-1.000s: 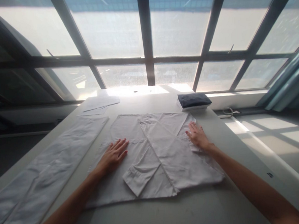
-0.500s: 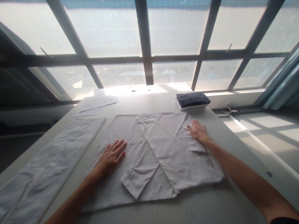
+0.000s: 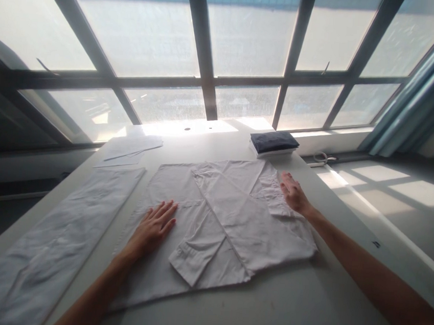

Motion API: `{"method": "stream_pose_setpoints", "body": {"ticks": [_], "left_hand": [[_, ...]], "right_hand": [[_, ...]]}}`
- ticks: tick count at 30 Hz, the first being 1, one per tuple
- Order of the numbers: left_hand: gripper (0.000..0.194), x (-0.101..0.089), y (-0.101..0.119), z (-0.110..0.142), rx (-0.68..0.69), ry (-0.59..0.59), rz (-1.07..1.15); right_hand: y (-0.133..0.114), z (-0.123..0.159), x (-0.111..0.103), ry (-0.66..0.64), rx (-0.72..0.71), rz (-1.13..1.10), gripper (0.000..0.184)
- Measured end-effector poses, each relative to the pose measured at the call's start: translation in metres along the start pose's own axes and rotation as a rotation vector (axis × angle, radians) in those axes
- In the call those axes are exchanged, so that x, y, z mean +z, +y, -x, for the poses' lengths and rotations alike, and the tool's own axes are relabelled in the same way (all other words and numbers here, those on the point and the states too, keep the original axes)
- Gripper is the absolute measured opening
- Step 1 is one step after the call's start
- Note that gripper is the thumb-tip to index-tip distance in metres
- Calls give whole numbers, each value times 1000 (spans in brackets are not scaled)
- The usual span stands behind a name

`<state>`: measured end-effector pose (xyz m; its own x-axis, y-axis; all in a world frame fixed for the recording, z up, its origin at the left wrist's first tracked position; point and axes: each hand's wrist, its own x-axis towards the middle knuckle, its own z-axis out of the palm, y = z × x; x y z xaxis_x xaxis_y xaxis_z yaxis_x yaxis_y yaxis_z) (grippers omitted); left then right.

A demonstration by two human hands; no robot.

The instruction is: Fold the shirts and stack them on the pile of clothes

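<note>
A white shirt (image 3: 232,212) lies partly folded on the table, its sleeves laid across the body and one cuff (image 3: 192,256) showing near the front edge. My left hand (image 3: 156,225) rests flat on the left part of the shirt, fingers stretched out. Beside the shirt's right edge is my right hand (image 3: 293,192), its fingers extended and nothing visible in them. Whether the right fingertips touch the cloth I cannot tell.
Another white garment (image 3: 61,241), long and folded, lies to the left. White paper sheets (image 3: 129,147) are at the back left. A stack with a dark folded cloth (image 3: 274,141) on top stands at the back right of the white table (image 3: 267,303). Windows rise behind.
My right hand has moved off the shirt's right part to its outer edge. The left hand stays flat on the cloth. The whole view has shifted slightly.
</note>
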<state>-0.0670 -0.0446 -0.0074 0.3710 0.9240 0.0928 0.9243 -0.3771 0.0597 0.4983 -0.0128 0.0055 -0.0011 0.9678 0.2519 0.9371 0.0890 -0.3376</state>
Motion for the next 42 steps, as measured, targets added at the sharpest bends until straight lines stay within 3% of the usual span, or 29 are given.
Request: {"method": "stream_pose_setpoints", "body": {"ticks": [4,7,15,20,26,32,38,42], "left_hand": [[59,2,-1,-1,6,10,-10],[58,3,-2,-1,19,37,-16],[61,-4,3,0,30,57,65],[61,-14,6,9,60,49,112],[58,-29,-6,76,120,-78,81],[58,-39,-22,149,97,-127,51],[70,-50,-33,182,201,-96,108],[53,-64,-31,194,293,4,127]], "right_hand": [[-11,41,5,-152,-205,138,63],[-13,50,6,-222,-218,167,64],[-26,65,-6,-106,-270,78,59],[-46,105,-23,-215,-441,1,57],[-24,157,-23,-326,-524,-38,60],[18,179,-16,-257,-557,-71,66],[36,177,-23,-86,-742,-64,55],[40,181,-31,-55,-787,-36,49]]}}
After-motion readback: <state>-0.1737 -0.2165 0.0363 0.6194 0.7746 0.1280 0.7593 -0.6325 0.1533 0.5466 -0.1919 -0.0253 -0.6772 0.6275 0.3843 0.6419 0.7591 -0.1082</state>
